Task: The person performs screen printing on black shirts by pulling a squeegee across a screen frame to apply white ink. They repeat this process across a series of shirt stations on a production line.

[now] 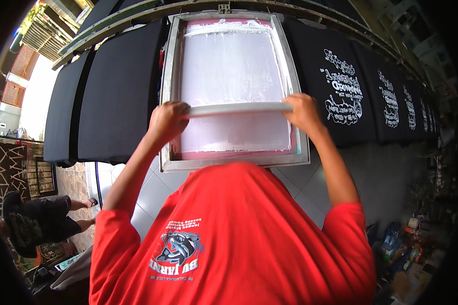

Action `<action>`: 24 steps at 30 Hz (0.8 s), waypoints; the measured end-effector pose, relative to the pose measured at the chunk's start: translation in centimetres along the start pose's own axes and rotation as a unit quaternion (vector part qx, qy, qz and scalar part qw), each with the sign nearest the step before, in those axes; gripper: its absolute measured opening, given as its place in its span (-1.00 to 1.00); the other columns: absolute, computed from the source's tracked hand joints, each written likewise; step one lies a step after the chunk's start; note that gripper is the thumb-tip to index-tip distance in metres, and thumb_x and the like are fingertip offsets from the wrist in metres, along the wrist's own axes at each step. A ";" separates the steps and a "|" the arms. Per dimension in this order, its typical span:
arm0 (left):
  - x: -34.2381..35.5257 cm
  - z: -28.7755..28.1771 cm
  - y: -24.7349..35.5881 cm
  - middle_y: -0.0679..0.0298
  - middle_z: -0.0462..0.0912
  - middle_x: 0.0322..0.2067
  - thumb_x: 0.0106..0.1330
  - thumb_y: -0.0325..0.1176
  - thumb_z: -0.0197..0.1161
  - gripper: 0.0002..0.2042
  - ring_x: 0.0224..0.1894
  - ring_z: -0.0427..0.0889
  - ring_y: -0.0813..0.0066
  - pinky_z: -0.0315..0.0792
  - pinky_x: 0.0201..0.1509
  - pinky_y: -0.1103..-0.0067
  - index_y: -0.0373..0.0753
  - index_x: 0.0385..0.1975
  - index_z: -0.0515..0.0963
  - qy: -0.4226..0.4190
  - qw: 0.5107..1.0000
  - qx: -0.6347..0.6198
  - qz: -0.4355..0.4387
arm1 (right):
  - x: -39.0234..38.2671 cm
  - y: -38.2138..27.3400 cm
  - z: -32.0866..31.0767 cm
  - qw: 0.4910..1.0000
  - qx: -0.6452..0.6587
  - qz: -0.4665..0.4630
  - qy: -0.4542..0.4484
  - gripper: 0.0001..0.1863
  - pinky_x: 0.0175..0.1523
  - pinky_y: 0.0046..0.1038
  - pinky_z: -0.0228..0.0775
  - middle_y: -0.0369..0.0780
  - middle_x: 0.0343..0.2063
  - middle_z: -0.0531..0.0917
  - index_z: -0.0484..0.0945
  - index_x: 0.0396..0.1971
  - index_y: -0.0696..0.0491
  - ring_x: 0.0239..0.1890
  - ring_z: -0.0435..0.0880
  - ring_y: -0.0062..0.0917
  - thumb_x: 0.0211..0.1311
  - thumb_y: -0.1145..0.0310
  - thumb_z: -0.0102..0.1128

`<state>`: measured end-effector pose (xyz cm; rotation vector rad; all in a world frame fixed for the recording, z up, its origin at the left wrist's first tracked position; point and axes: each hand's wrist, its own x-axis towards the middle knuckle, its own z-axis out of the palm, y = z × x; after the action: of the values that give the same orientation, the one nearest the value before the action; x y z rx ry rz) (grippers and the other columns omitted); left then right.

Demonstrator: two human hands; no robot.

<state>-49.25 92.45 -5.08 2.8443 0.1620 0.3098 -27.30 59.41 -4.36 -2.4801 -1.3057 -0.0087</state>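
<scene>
A screen-printing frame (169,76) with metal sides and a pale mesh lies in front of me over the row of black shirts. Across its mesh rests a long light-grey squeegee (239,109), slightly blurred, a little below the frame's middle. My left hand (169,120) is closed round its left end, and my right hand (304,113) grips the right end. White ink (229,28) is smeared thickly along the mesh's far edge, with a thinner line down the right side. Faint lettering shows through the mesh above the squeegee.
Plain black shirts (119,91) lie stretched on boards to the left. On the right, black shirts (310,56) carry white prints. A metal rail (132,19) runs behind the boards. Another person (40,221) is at the far left; bottles and clutter (394,241) stand lower right.
</scene>
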 end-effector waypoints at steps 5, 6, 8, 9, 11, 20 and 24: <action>-7.5 0.2 2.7 0.23 0.69 -0.29 -0.09 -0.46 0.31 -0.69 -0.22 0.67 0.17 0.57 -0.10 0.33 -0.18 -0.25 0.63 -0.043 0.999 -0.020 -0.006 | -8.3 -3.8 -0.4 1.000 -0.017 0.005 -0.006 -0.60 -0.07 -0.26 0.53 -0.20 -0.27 0.68 0.68 -0.23 0.04 -0.16 0.64 -0.27 -0.22 0.41 0.48; -8.7 0.8 2.8 0.23 0.69 -0.29 -0.09 -0.45 0.33 -0.69 -0.22 0.67 0.19 0.57 -0.12 0.33 -0.18 -0.26 0.63 -0.045 0.998 -0.031 -0.002 | -9.4 -4.3 0.2 1.000 -0.004 0.016 -0.008 -0.60 -0.08 -0.29 0.53 -0.21 -0.26 0.67 0.68 -0.23 0.03 -0.15 0.64 -0.29 -0.23 0.44 0.46; -9.7 1.0 4.0 0.24 0.70 -0.27 -0.09 -0.47 0.34 -0.71 -0.22 0.68 0.21 0.59 -0.15 0.39 -0.20 -0.28 0.63 -0.031 0.999 -0.038 -0.006 | -10.7 -4.6 1.9 1.000 -0.001 0.015 0.015 -0.57 -0.08 -0.30 0.54 -0.22 -0.25 0.67 0.66 -0.23 0.04 -0.17 0.64 -0.31 -0.27 0.49 0.42; -10.1 1.4 4.1 0.24 0.70 -0.27 -0.10 -0.49 0.34 -0.72 -0.22 0.68 0.23 0.60 -0.16 0.41 -0.21 -0.29 0.63 -0.006 0.999 -0.040 -0.003 | -10.8 -4.6 2.4 0.999 -0.004 0.010 0.033 -0.56 -0.08 -0.31 0.55 -0.22 -0.25 0.67 0.65 -0.22 0.05 -0.18 0.65 -0.31 -0.28 0.51 0.40; -9.5 2.6 3.6 0.24 0.71 -0.25 -0.11 -0.51 0.33 -0.71 -0.21 0.69 0.26 0.60 -0.16 0.44 -0.21 -0.29 0.63 0.018 1.000 -0.021 0.005 | -10.5 -3.8 3.8 0.998 -0.018 -0.003 0.061 -0.57 -0.09 -0.32 0.55 -0.23 -0.25 0.67 0.64 -0.22 0.06 -0.19 0.65 -0.31 -0.27 0.54 0.37; 3.3 3.8 -3.3 0.22 0.70 -0.25 -0.21 -0.49 0.36 -0.60 -0.22 0.68 0.26 0.61 -0.15 0.44 -0.24 -0.23 0.63 0.027 0.999 0.013 0.028 | 3.1 2.4 5.2 0.997 -0.019 -0.024 0.068 -0.55 -0.05 -0.32 0.56 -0.19 -0.23 0.69 0.64 -0.21 0.11 -0.17 0.67 -0.28 -0.28 0.62 0.26; 9.6 5.0 -7.0 0.27 0.70 -0.25 -0.18 -0.51 0.41 -0.63 -0.21 0.69 0.30 0.60 -0.11 0.45 -0.20 -0.25 0.62 0.053 0.998 0.027 0.030 | 10.3 6.0 5.6 0.995 -0.040 -0.046 0.080 -0.56 -0.08 -0.33 0.57 -0.21 -0.24 0.69 0.66 -0.21 0.08 -0.19 0.67 -0.30 -0.28 0.58 0.32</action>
<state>-39.34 99.20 -9.92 2.8916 0.1070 0.4772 -17.37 66.20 -9.74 -2.4250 -1.3742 -0.2829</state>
